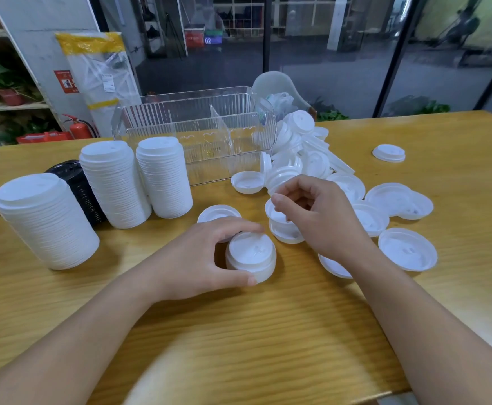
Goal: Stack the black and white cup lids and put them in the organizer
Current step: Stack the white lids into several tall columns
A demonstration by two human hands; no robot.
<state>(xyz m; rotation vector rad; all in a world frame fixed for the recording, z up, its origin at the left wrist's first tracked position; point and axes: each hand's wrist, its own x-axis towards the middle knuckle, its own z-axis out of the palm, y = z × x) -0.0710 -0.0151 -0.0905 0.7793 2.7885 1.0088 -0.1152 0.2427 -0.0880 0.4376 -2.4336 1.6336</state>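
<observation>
The left hand [206, 255] curls around a short stack of smooth round white plastic lids [250, 255] on the yellow wooden worktop [268, 331]. The right hand [321, 220] pinches one white lid [277, 213], partly hidden. A black lid stack [76, 188] peeks behind tall white ribbed stacks [113, 185]. The clear ridged plastic organizer [198, 133] sits behind.

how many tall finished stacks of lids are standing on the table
4: three tall white plastic lid stacks, far left, middle and beside the clear plastic organizer, plus one black lid stack partly hidden behind them. More may be hidden.
</observation>
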